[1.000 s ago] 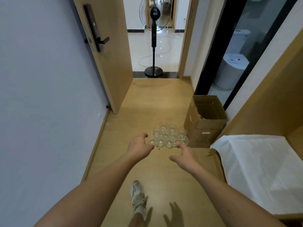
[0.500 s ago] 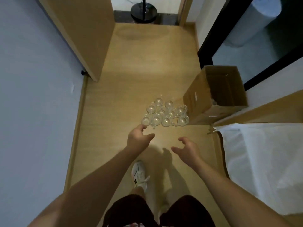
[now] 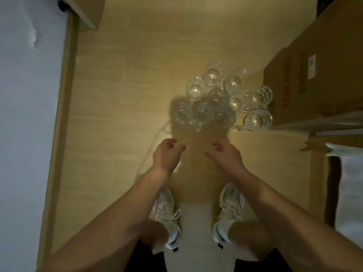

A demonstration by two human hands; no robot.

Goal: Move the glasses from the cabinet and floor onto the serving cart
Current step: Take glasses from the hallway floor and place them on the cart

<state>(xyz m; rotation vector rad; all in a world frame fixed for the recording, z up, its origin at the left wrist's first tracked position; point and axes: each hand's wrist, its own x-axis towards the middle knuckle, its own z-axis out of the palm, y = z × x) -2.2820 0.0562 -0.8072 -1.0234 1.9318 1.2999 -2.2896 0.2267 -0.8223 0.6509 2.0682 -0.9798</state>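
Several clear glass mugs with handles [image 3: 225, 99] stand bunched together on the wooden floor, right in front of me. My left hand [image 3: 167, 155] hovers a short way before the nearest mugs, fingers loosely curled and holding nothing. My right hand [image 3: 225, 155] hangs beside it at the same height, fingers relaxed, also holding nothing. Neither hand touches a glass. The serving cart is out of view.
A brown cardboard box [image 3: 314, 75] stands against the mugs on the right. A white-covered surface [image 3: 351, 183] fills the right edge. A pale wall with a wooden skirting [image 3: 60, 114] runs down the left. A door corner [image 3: 88, 10] juts in at top left. My shoes [image 3: 167, 213] stand below.
I have bent down over the glasses, so they now look much larger and closer. Both hands have dropped toward the floor and drawn nearer each other, still short of the mugs.
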